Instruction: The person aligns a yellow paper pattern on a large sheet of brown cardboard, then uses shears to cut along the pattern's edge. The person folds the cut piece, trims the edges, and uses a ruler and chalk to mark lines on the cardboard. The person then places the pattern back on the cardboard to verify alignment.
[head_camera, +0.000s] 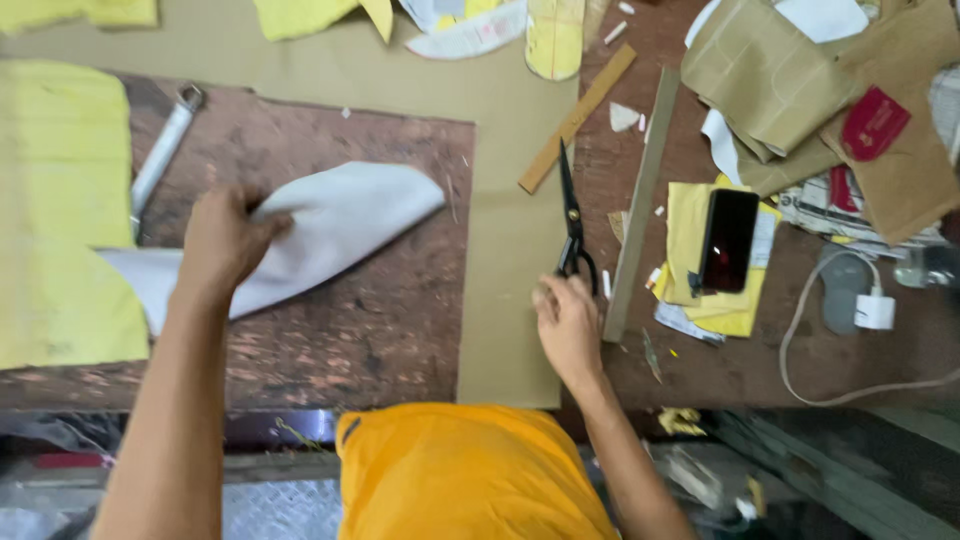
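Left hand (222, 245): my fingers pinch the folded white sheet (320, 235), holding it on the worn brown board (380, 330).
Right hand (567, 322): my fingers curl loosely at the handles of the black scissors (572, 225); I cannot tell whether they are gripped yet.
Scissors: lying on the tan card (505, 300), blades pointing away from me, just beside the long wooden strip (640, 205).
Doing it well: I judge a firm seat in the handles matters, while the sheet remains pinned flat.
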